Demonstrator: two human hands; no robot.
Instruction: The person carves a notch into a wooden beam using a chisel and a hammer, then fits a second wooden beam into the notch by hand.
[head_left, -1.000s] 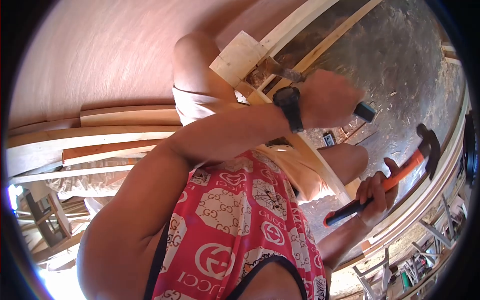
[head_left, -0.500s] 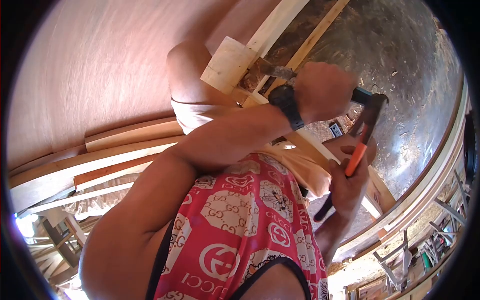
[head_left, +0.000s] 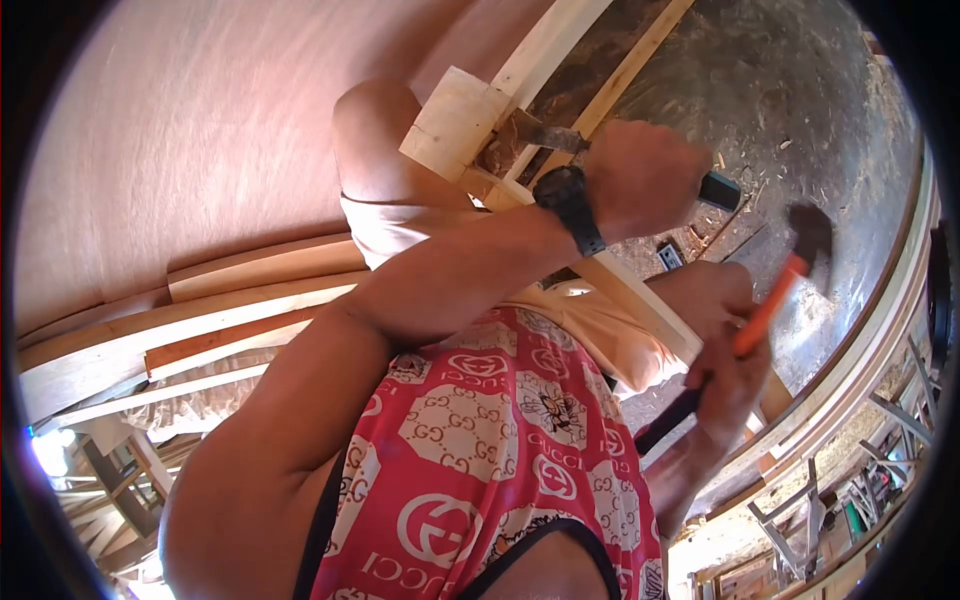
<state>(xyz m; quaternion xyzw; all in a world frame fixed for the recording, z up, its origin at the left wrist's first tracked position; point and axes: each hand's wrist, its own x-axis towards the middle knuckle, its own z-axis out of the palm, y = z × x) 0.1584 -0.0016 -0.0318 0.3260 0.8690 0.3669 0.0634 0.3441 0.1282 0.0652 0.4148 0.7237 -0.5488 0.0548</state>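
My left hand (head_left: 648, 178), with a black watch at its wrist, is wrapped round a chisel (head_left: 722, 192). The chisel blade points left, its tip right at the edge of a pale wood block (head_left: 455, 118) at the end of a light beam. My right hand (head_left: 730, 375) grips a hammer (head_left: 768, 312) with an orange and black handle. The hammer head, slightly blurred, is apart from the chisel's butt, to its right and lower in view. A light wooden bar (head_left: 640, 305) runs beneath my left wrist, between the two hands.
A large smooth wood panel (head_left: 190, 150) fills the left, with stacked boards (head_left: 270, 270) along its lower edge. Wood chips lie scattered on the dark surface (head_left: 800, 110) at upper right. A small metal plate (head_left: 669, 257) lies near the chisel. My bent knee (head_left: 375, 115) is beside the block.
The hammer head has swung away from the chisel's butt, to the right and down in view. My right hand has shifted right with it. My left hand and the chisel stay nearly still.
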